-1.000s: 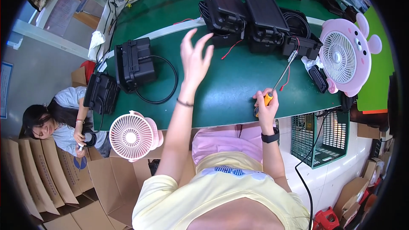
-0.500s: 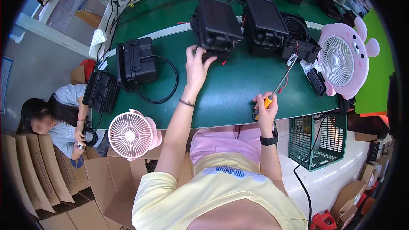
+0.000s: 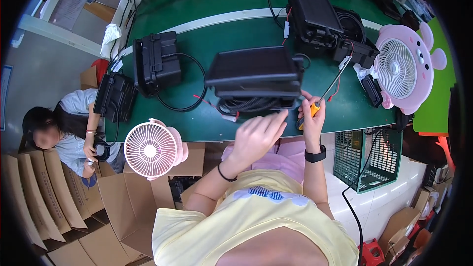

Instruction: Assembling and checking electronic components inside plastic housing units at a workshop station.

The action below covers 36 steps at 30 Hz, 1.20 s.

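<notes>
A black plastic case (image 3: pixel 256 69) with a flat dark panel on top lies in front of me near the table edge, a coiled black cable on its near side. My left hand (image 3: pixel 260 135) is at the case's near right corner, fingers stretched out and holding nothing; I cannot tell whether the fingertips touch it. In my right hand (image 3: pixel 313 120) is a screwdriver (image 3: pixel 315 108) with a yellow and black handle, its shaft slanting up and away to the right. That hand is close beside the case's right end. A red wire with a white connector (image 3: pixel 229 117) hangs from the case.
Similar black cases stand at the left (image 3: pixel 157 64) and back right (image 3: pixel 315 15). A pink fan with ears (image 3: pixel 396 66) is at the right; a smaller pink fan (image 3: pixel 150 150) is at the near left. A green crate (image 3: pixel 367 162) sits below the table. Another person (image 3: pixel 74 128) works at the left.
The black case has come toward me and turned, so its cable side faces me. My left hand has moved nearer and right. The right hand keeps the screwdriver, shifted slightly right.
</notes>
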### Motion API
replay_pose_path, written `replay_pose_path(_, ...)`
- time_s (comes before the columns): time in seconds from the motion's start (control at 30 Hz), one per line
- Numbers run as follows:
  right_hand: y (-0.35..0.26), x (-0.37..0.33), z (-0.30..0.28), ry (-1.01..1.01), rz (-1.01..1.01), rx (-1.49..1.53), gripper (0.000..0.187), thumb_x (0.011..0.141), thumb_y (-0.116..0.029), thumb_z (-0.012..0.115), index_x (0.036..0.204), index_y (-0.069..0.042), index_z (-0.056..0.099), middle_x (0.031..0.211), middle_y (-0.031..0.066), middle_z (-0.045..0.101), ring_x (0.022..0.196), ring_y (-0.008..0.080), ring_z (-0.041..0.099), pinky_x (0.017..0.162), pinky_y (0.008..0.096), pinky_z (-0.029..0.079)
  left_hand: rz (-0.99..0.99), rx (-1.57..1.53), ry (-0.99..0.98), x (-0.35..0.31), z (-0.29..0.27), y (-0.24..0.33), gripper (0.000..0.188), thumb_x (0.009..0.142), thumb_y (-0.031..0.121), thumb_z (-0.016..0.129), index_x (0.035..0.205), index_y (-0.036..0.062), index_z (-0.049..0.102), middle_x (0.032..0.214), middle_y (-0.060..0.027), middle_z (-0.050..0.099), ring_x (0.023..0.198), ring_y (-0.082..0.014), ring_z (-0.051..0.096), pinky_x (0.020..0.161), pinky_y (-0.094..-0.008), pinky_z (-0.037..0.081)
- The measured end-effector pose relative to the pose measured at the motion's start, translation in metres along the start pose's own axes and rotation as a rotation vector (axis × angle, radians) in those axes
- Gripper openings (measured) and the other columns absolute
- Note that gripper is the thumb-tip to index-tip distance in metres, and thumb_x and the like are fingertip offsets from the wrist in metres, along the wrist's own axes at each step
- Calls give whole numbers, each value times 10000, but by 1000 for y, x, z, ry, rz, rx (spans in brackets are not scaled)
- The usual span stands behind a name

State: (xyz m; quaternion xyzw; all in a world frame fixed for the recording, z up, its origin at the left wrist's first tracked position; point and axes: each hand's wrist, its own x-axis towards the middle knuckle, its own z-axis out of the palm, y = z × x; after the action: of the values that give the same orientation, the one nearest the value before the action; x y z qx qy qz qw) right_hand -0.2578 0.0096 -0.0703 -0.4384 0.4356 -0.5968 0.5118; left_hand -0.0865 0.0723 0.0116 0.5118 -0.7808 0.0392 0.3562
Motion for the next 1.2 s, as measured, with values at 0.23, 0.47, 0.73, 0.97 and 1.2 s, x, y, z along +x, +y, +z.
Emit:
replay_pose_path(0.23,-7,-13,6,-30,44,-21,225,896,-28,641,992,-110,454,1047,57,546,622,38,503,551,167,433,-170,-106,29,35,-72,-57,625,647,213,864,1235,183,655,1400,-145,478,1283,-415,457,1024,-490,437)
replay_pose_path(0.47,-13,-7,1,-72,-4,10,364,801,75,701,953,-110,427,1315,219,565,723,17,502,594,168,438,177,136,212,49,-65,-88,508,632,257,890,1068,65,714,971,-85,706,920,-293,696,778,-372,594)
replay_pose_path(0.73,-30,-19,2,-41,-79,-38,381,781,114,644,970,-107,398,1284,285,581,712,17,478,663,158,431,-66,224,287,91,-56,-92,496,721,313,832,1144,118,659,1124,-95,620,969,-294,638,793,-393,550)
replay_pose_path(0.97,-27,-16,2,-1,-70,-86,357,787,107,652,954,-85,403,1296,283,575,705,-11,500,614,149,431,-51,-238,-318,72,-40,-44,482,725,346,822,1115,101,679,1044,-112,701,944,-305,686,818,-379,553)
replay_pose_path(1.2,-26,-19,5,-8,-36,-49,361,799,117,645,983,-90,414,1320,273,556,726,7,462,658,156,434,-146,-487,60,34,-35,-40,342,758,123,821,1075,53,716,940,-114,731,766,-235,707,680,-311,556)
